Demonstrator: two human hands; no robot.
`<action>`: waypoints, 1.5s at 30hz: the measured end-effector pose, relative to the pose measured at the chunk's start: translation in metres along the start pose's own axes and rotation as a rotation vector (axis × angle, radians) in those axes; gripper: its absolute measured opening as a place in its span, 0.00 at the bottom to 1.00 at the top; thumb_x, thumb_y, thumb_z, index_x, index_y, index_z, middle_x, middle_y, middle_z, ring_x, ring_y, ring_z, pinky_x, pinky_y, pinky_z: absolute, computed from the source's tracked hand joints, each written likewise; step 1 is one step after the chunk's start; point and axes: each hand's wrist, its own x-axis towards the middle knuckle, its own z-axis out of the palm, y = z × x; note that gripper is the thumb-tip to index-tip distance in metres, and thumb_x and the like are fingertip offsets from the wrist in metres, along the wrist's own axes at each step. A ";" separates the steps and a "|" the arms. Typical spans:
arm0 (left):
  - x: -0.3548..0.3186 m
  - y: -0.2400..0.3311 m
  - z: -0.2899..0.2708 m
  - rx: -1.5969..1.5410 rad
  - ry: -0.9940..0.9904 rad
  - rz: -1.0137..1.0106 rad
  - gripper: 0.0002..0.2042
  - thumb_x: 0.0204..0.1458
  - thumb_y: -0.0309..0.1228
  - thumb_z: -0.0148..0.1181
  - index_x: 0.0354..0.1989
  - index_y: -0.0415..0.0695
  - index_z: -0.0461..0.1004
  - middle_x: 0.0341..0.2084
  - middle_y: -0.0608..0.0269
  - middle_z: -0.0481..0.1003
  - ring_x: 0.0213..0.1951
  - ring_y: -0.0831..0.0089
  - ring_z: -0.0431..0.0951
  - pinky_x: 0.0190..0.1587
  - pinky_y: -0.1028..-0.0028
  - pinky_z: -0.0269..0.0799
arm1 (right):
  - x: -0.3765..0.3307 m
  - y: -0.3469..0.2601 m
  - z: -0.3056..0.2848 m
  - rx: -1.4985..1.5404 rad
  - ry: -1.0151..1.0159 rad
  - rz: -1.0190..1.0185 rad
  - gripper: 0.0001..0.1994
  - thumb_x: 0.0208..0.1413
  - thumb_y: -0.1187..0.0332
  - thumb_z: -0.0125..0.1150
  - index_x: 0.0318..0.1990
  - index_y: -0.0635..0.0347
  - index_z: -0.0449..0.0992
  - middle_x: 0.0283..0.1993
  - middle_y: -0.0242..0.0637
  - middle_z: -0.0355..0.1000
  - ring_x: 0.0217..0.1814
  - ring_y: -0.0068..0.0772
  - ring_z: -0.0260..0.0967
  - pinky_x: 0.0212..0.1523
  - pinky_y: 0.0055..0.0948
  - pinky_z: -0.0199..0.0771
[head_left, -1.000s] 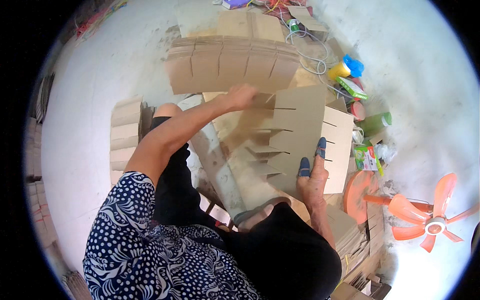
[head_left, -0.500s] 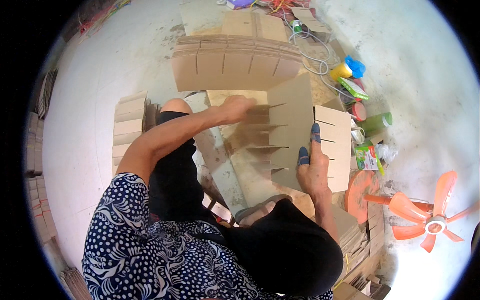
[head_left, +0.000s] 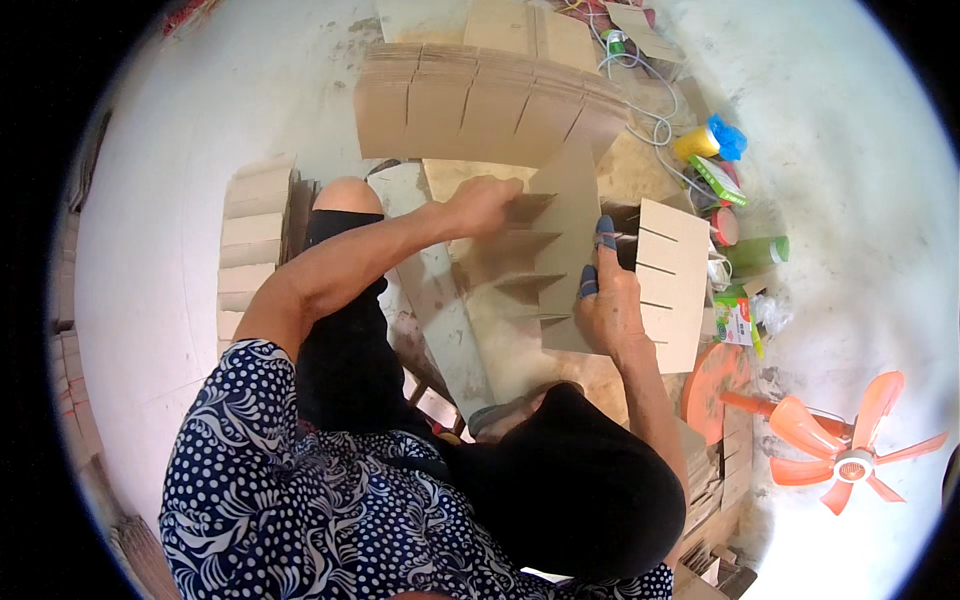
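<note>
Cardboard sheet (head_left: 572,240) stands over the pale worktop (head_left: 490,340), gripped near its right edge by the nearly closed right hand (head_left: 611,305), while the curled left hand (head_left: 484,206), blurred so that its hold cannot be told, meets crosswise cardboard strips (head_left: 530,245) at the sheet's left.

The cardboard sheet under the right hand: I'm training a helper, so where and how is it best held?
Probably by its right edge, coming from the right, where the right hand lies. The cardboard sheet looks plain there, while cross pieces jut from its left side, near the left hand, and might bend if gripped.
</note>
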 end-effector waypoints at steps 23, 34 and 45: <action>-0.006 0.018 0.004 -0.038 0.111 -0.041 0.19 0.47 0.18 0.53 0.50 0.39 0.65 0.43 0.39 0.70 0.48 0.45 0.70 0.47 0.60 0.66 | 0.019 0.024 -0.013 0.176 -0.011 -0.143 0.22 0.41 0.83 0.49 0.49 0.69 0.65 0.38 0.64 0.70 0.43 0.64 0.67 0.43 0.52 0.66; -0.093 0.123 0.066 -0.120 -0.214 -0.075 0.10 0.50 0.27 0.54 0.39 0.39 0.64 0.26 0.36 0.71 0.35 0.38 0.73 0.35 0.51 0.66 | 0.016 0.019 -0.008 0.024 -0.152 -0.039 0.27 0.45 0.81 0.50 0.58 0.66 0.62 0.35 0.60 0.72 0.38 0.59 0.71 0.39 0.46 0.70; -0.105 0.131 0.067 -0.123 -0.220 0.018 0.08 0.42 0.17 0.51 0.32 0.38 0.64 0.22 0.36 0.71 0.30 0.38 0.73 0.30 0.51 0.66 | -0.012 0.036 0.021 -0.009 0.005 -0.026 0.18 0.44 0.75 0.57 0.46 0.65 0.69 0.33 0.53 0.73 0.40 0.55 0.70 0.40 0.47 0.72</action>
